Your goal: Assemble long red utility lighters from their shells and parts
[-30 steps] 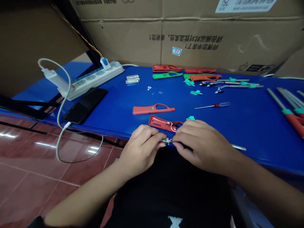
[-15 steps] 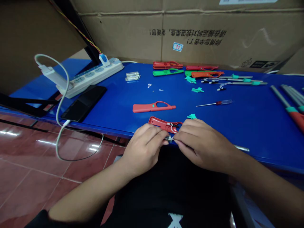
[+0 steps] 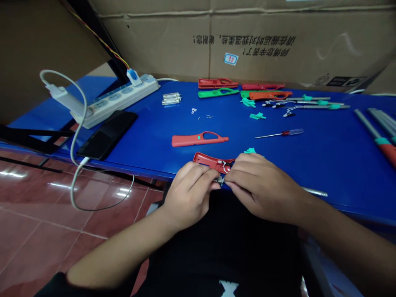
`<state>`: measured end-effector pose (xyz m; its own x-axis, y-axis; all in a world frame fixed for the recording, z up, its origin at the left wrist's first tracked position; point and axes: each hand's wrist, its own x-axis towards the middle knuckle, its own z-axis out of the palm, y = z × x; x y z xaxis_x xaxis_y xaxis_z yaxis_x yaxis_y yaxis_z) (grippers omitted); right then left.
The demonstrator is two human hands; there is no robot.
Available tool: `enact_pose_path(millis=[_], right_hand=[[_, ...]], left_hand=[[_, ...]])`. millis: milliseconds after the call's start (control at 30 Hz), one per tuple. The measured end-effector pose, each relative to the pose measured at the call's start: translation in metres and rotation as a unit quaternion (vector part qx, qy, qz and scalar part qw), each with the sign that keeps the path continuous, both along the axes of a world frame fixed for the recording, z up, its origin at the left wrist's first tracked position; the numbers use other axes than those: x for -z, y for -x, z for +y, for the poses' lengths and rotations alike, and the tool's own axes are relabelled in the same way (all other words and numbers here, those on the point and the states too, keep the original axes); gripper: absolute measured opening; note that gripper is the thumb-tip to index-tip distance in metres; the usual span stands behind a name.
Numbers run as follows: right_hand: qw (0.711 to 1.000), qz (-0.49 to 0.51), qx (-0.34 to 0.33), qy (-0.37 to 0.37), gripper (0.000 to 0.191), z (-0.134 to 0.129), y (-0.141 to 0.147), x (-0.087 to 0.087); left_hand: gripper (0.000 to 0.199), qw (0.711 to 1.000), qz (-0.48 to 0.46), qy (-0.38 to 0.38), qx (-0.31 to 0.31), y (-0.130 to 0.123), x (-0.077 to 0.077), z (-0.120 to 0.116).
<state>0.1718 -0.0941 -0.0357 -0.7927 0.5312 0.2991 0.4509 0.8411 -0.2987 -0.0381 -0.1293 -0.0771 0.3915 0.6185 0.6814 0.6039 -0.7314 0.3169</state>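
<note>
At the table's front edge my left hand (image 3: 190, 194) pinches a small metallic cylinder (image 3: 219, 180), whose end sticks out past the fingertips. My right hand (image 3: 262, 187) is closed at that end, its fingertips pressed together on something too small to make out. Just beyond both hands lies an open red casing half (image 3: 204, 159) with white wires (image 3: 225, 166) and a black part inside; its right end is hidden by my right hand. A closed-looking red casing piece (image 3: 192, 140) with a loop handle rests farther back.
A screwdriver (image 3: 286, 133) and teal pieces (image 3: 257, 116) lie to the right. Red, green and orange casings (image 3: 218, 93) line the back by a cardboard box (image 3: 167, 45). Metal cylinders (image 3: 171, 99), a phone (image 3: 108, 134) and a power strip (image 3: 114, 101) are left. Metal rods (image 3: 366, 123) lie far right.
The view has shifted slightly. Both hands keep nearly the same pose, with my right hand a little farther over the red casing half's right end.
</note>
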Motion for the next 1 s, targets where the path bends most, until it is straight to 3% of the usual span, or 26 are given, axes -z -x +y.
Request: enact_pose_path(millis=[733,1000], right_hand=[[0.999,0.034,-0.002,0.013,0.022,0.001,0.002,-0.004],[0.994,0.029,0.044,0.100,0.017,0.000,-0.006,-0.019]], left_hand=[[0.012,0.999,-0.034,0.028,-0.028,-0.014,-0.005,-0.003],[0.022,0.997,-0.046,0.064,-0.006,-0.006,-0.008,-0.003]])
